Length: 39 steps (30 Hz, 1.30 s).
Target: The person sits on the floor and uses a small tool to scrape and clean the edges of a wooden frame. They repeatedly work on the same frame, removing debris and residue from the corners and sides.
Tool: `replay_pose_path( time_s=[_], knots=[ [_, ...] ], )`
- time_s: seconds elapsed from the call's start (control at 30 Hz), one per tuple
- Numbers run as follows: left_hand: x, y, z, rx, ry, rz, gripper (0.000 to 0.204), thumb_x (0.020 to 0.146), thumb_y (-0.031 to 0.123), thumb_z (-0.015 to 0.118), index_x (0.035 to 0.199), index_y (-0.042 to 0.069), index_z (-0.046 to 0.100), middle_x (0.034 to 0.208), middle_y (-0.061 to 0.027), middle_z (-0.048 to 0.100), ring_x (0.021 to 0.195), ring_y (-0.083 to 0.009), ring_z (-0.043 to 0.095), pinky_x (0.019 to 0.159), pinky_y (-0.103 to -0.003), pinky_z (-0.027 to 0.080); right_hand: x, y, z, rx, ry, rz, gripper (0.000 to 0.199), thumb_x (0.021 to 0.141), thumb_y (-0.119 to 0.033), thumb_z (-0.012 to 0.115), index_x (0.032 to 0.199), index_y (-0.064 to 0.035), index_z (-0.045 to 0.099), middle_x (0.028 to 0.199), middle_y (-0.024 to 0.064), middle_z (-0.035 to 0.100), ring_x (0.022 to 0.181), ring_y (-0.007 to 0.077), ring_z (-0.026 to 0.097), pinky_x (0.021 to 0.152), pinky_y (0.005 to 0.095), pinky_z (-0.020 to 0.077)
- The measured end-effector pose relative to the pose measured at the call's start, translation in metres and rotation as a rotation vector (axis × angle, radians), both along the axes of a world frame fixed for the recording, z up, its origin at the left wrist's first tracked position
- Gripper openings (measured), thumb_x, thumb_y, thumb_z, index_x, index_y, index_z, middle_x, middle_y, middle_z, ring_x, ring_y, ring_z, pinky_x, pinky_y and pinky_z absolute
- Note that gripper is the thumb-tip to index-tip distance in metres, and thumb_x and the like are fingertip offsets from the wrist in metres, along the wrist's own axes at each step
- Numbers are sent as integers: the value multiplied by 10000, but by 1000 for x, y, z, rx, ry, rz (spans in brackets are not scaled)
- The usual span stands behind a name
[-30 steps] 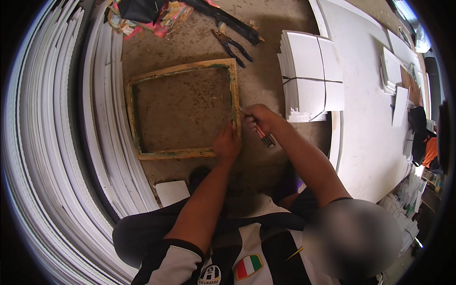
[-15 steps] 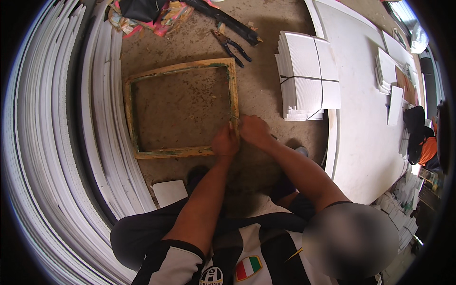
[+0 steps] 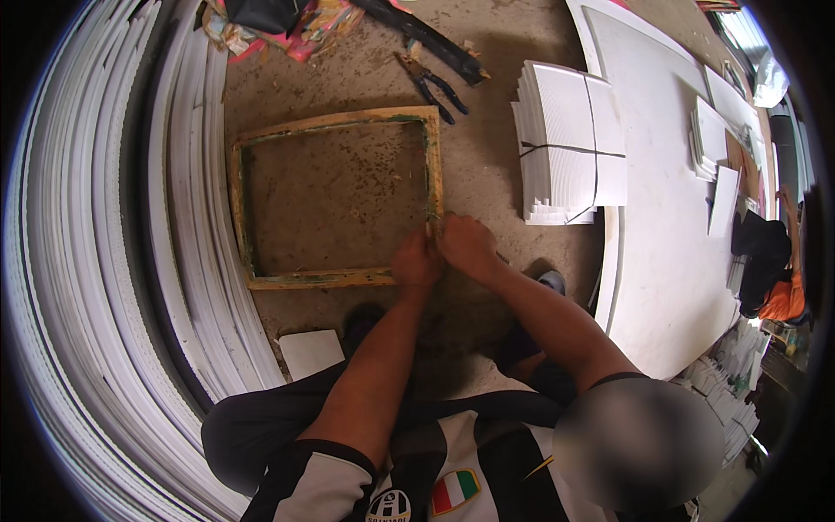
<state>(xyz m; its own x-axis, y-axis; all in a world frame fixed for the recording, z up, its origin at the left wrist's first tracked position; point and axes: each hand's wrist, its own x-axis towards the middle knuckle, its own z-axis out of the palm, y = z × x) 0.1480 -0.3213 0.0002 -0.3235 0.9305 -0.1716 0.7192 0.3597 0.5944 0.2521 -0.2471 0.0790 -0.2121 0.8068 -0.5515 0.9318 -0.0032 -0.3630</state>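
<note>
A rectangular wooden frame (image 3: 335, 279) with worn, yellowish-brown bars and green patches lies on the bare floor before me. My left hand (image 3: 417, 264) grips the frame at its near right corner. Closed against the outer side of the right bar is my right hand (image 3: 468, 246). A small dark end sticks out behind that fist, but I cannot make out what it belongs to. The two hands are close together, and their fingertips are partly hidden. Beyond the frame lie dark-handled pliers (image 3: 432, 89), with their handles spread.
Long stacks of white strips (image 3: 78, 261) run along the left. At right, a strapped bundle of white sheets (image 3: 570, 143) rests beside a large white board (image 3: 678, 200). A dark bar (image 3: 426, 39) and crumpled scraps (image 3: 322, 30) lie far off. A person in orange (image 3: 783, 297) is at far right.
My right hand has shifted slightly along the frame's right bar, with the left hand still on the corner. At far right, the other person's arm has come into view.
</note>
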Motion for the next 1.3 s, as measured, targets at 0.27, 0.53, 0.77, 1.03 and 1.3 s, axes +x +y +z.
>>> replay_pose_path(
  time_s=[0.27,0.53,0.77,1.03,1.3],
  knots=[
    [1,0,5,-40,-17,-1,248,1019,272,586,1177,143,727,950,-155,712,815,-380,692,719,-497,561,-3,-4,0,5,3,-23,331,977,-276,560,1028,28,680,958,264,732,927,448,733,807,526,600],
    [-1,2,8,-149,-129,1,361,1006,397,591,1226,126,680,1070,-153,715,991,-388,687,845,-500,538,-15,-3,0,35,-122,31,322,984,-300,568,1042,8,643,935,240,738,893,417,746,762,520,611],
    [3,-4,0,8,-23,-23,254,958,253,668,1179,141,725,936,-128,721,812,-352,703,714,-472,570,-8,12,10,-44,-89,138,357,1008,-320,545,1071,-6,704,1016,219,751,989,380,742,849,485,602],
    [5,-2,-2,77,31,-28,271,938,207,687,1196,134,729,930,-124,717,785,-359,695,697,-472,568,3,8,-40,-107,178,-142,381,967,-345,590,1056,6,708,937,277,717,896,482,711,833,569,567],
    [0,-5,-5,128,32,-60,233,949,192,673,1162,125,737,971,-129,729,806,-365,702,703,-476,567,1,5,-15,-12,-14,91,364,961,-333,584,1077,-17,722,962,248,733,948,429,724,837,526,585]
  ],
)
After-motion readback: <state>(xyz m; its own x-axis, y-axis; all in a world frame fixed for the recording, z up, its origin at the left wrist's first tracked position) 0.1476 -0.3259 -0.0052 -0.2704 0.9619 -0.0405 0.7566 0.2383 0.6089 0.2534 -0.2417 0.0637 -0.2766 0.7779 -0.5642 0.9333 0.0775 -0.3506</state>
